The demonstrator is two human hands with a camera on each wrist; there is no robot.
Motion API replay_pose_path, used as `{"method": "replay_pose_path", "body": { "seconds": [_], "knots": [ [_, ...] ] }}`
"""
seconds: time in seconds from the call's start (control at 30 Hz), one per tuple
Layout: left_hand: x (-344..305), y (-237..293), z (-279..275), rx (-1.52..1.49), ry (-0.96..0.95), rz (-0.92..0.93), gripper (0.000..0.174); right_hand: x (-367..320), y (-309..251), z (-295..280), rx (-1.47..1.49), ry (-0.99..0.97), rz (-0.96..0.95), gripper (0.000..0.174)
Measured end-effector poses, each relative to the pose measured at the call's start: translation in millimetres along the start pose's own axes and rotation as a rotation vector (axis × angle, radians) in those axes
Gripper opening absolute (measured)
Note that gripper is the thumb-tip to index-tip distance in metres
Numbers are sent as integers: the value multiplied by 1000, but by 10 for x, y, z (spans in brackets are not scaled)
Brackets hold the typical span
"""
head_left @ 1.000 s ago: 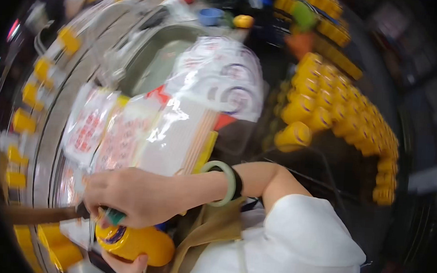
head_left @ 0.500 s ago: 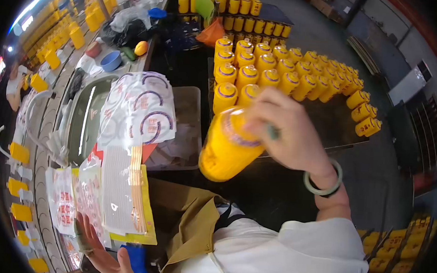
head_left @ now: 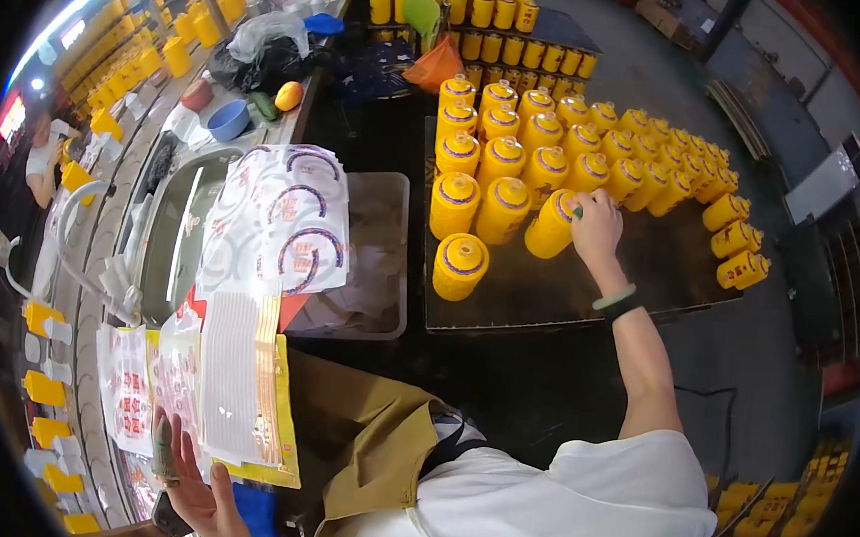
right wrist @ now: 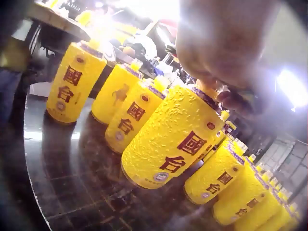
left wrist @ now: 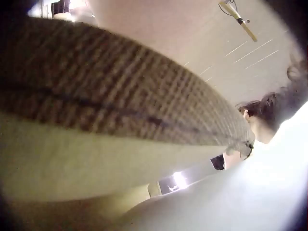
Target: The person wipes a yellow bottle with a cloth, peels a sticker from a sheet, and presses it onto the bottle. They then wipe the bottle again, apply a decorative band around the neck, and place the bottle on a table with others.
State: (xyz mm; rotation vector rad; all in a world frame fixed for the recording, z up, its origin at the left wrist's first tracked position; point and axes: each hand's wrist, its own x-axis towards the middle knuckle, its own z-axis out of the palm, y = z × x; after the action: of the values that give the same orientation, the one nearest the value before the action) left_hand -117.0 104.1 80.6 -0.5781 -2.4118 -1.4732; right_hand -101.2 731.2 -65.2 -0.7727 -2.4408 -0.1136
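Observation:
My right hand pinches the neck of a yellow bottle over the dark board, beside the front rows of standing bottles. In the right wrist view, the fingers close round the neck of this embossed bottle with red characters; it leans in that view. My left hand has its fingers spread and holds nothing, near the lower edge of the label sheets. One left finger wears a greenish cover. The left wrist view shows mostly a brown woven band, not the hand's work.
Rows of yellow bottles stand on the dark board. White sheets with purple arc labels overlap a clear tray. Left lie a grey-green basin, a blue bowl and a conveyor carrying yellow pieces.
The right hand was over the left hand at a bottle, then swung right carrying the bottle by its neck to the board. The left hand let go and now stays spread by the sheets.

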Motion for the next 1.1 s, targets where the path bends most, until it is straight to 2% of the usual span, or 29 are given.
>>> {"method": "replay_pose_path", "body": {
  "seconds": [0.17,0.23,0.27,0.33,0.37,0.4,0.47,0.5,0.63,0.67,0.73,0.8,0.9,1.0,1.1],
  "knots": [
    [-123,-126,-54,-31,90,-44,63,93,-15,339,-75,-32,26,14],
    [-178,-217,-82,-38,205,-251,77,126,-5,394,-87,-42,24,14],
    [-215,-231,-104,-40,211,-254,77,138,6,416,-104,-54,29,15],
    [-157,-111,-96,-57,119,-78,63,202,-31,392,-73,-60,40,18],
    [-180,-146,-122,-23,127,-71,62,234,6,348,-50,-64,64,20],
    [-218,-203,-147,3,126,-58,61,290,-28,277,-28,76,9,26],
    [-240,-222,-182,-45,143,-96,59,464,-356,-147,69,58,78,29],
    [-262,-271,-205,-50,137,-97,59,544,-533,-272,150,189,19,30],
    [-322,-375,-266,-96,156,-162,59,747,-1539,-1021,552,183,-211,30],
    [-214,-328,-241,-31,5,-269,65,754,-1827,-1177,623,171,-307,28],
    [-396,-359,-260,-128,231,-156,56,769,-2413,-1353,791,48,-507,23],
    [-463,-240,-290,-66,277,-210,62,745,-3072,-1515,987,-118,-680,19],
    [-558,45,-540,65,302,-270,59,600,-4069,-1708,1122,-282,-944,18],
    [-844,62,-813,141,419,-282,49,362,-5025,-1838,1232,-366,-1246,19],
    [-1241,7,-1147,181,547,-361,50,18,-6005,-1948,1333,-428,-1505,21]
  ]
}}
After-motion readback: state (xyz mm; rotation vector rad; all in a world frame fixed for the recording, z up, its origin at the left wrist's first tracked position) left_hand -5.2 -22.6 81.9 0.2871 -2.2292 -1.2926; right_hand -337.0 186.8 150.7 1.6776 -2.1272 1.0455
